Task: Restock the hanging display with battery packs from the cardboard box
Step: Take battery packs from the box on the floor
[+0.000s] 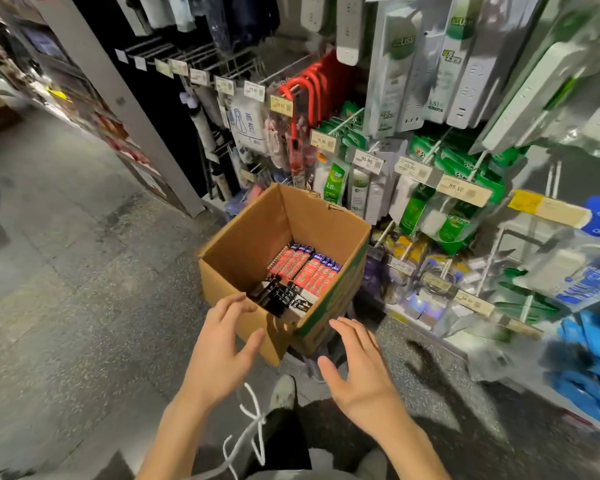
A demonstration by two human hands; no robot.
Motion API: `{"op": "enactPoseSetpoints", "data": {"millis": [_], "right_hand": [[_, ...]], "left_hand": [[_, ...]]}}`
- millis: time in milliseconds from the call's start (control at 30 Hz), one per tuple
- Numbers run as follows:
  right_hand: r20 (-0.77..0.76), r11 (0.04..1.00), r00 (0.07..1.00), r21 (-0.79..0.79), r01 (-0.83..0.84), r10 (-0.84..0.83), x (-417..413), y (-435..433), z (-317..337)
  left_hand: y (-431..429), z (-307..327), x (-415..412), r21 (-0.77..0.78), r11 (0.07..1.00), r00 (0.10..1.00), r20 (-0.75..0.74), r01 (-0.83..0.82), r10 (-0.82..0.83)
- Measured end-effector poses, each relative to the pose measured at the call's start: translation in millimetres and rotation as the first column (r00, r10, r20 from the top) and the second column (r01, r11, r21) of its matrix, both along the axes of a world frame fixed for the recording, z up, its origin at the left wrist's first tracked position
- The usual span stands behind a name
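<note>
Your left hand [219, 351] and right hand [357, 368] reach forward with fingers spread and holding nothing, the left fingertips at the near rim of the cardboard box [257, 223]. The box stands open on the floor [66, 271], red and black battery packs [298, 268] lying in its bottom. Beyond and to your right, the hanging display [430, 174] carries packaged goods and price tags [463, 190].
</note>
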State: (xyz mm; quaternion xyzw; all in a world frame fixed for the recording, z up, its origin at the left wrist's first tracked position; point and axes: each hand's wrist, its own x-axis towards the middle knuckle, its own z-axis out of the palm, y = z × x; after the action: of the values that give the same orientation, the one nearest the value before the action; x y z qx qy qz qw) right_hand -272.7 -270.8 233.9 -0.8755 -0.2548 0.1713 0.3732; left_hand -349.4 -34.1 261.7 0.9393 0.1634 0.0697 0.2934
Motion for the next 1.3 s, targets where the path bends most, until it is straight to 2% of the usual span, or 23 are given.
{"op": "enactPoseSetpoints", "data": {"millis": [100,233,400,500,567,633,733,900,967,1067,1100,1133,1300], "right_hand": [[-0.052,0.998,0.997,0.024,0.06,-0.059,12.1,25.6,-1.7],[-0.161,0.975,0.968,0.078,0.207,-0.192,35.6,72.6,-11.5],[-0.168,0.838,0.845,0.131,0.529,-0.507,68.1,125.8,-39.4],[-0.095,0.753,0.766,0.144,0.643,-0.636,90.9,154.5,-53.9],[-0.167,0.69,0.706,0.148,0.708,-0.689,104.3,171.7,-54.9],[-0.189,0.623,0.644,0.162,0.765,-0.742,113.4,183.4,-56.2],[-0.218,0.508,0.534,0.166,0.845,-0.817,116.1,194.9,-65.1],[-0.227,0.292,0.323,0.162,0.943,-0.919,104.9,200.5,-96.2],[-0.208,0.249,0.286,0.189,0.95,-0.935,98.4,199.0,-101.1],[-0.208,0.207,0.259,0.241,0.948,-0.943,91.1,202.3,-103.0],[-0.207,0.192,0.25,0.263,0.946,-0.946,88.7,201.1,-105.7],[-0.215,0.183,0.249,0.288,0.94,-0.944,86.4,205.0,-105.5],[-0.204,0.128,0.203,0.327,0.936,-0.958,78.2,216.3,-113.9]], "left_hand": [[36.5,-5.1,21.2,0.042,0.998,0.999,-0.025,0.036,-0.035],[85.4,-25.1,51.1,-0.027,0.999,0.997,-0.058,0.041,-0.042],[148.4,-58.3,101.2,-0.082,0.978,0.97,-0.137,0.192,-0.202],[177.2,-74.9,148.1,-0.046,0.944,0.92,-0.212,0.327,-0.329],[193.7,-90.8,186.5,-0.073,0.911,0.846,-0.349,0.405,-0.404],[202.6,-110.1,225.4,-0.131,0.879,0.734,-0.502,0.458,-0.457],[194.9,-146.2,271.4,-0.217,0.849,0.589,-0.637,0.482,-0.497],[133.4,-226.1,299.2,-0.377,0.674,0.331,-0.656,0.635,-0.678],[109.6,-259.6,296.8,-0.411,0.612,0.226,-0.675,0.675,-0.702],[83.5,-304.7,284.8,-0.351,0.485,0.081,-0.739,0.801,-0.668],[72.2,-324.9,280.6,-0.326,0.434,0.046,-0.754,0.84,-0.655],[69.1,-335.2,276.2,-0.306,0.423,0.04,-0.77,0.853,-0.637],[62.8,-360.9,271.4,-0.275,0.367,0.072,-0.706,0.888,-0.704]]}}
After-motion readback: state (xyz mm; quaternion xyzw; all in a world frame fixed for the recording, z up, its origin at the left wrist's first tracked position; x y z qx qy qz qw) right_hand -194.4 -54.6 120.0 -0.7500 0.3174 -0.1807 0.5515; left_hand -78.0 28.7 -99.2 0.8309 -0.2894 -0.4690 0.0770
